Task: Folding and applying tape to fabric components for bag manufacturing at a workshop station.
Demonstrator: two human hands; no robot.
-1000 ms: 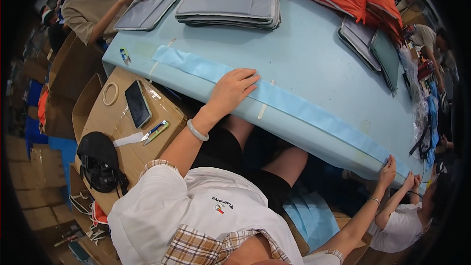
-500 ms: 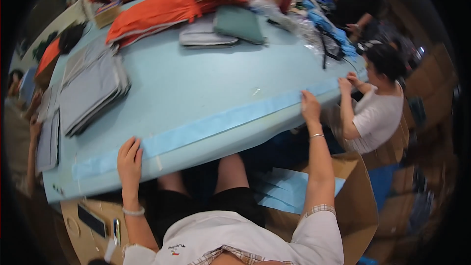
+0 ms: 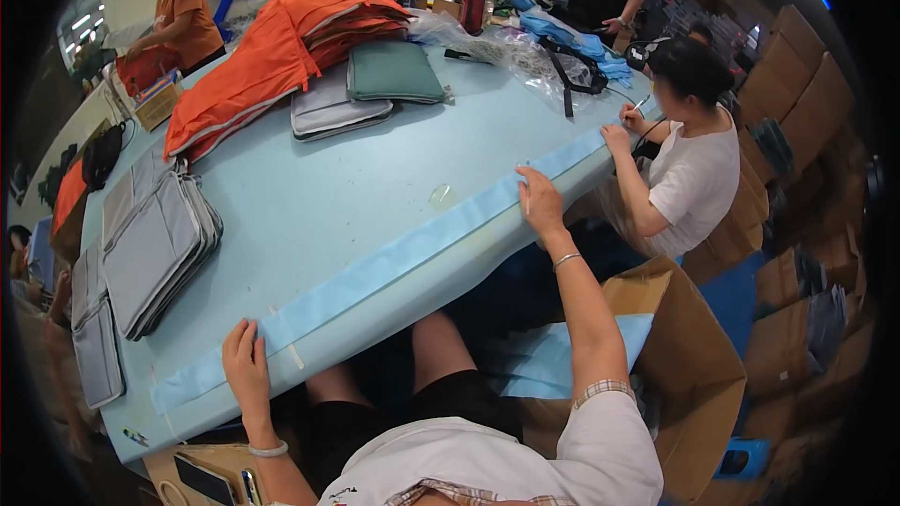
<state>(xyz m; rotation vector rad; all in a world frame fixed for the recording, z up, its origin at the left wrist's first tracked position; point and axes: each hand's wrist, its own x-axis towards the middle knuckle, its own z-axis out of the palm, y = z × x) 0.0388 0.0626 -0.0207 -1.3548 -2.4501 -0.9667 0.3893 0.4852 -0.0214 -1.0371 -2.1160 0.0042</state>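
A long, narrow strip of light blue fabric lies stretched along the near edge of a table covered in pale blue. On the strip's left part rests my left hand, its fingers extended and lying flat. Farther along to the right, my right hand presses on the strip with fingers stretched out; its thumb is partly hidden. Beyond it, a co-worker in a white top leans over the far right end, one hand on the strip and the other holding a pen-like tool.
Grey fabric cases are stacked at the left. Orange fabric pieces and a green case lie at the back. Below my right arm stands an open cardboard box with blue sheets. A phone lies lower left.
The whole view has turned, so the table sits lower and farther left in it. Both my hands stay on the strip. The co-worker's pen-like tool now shows clearly.
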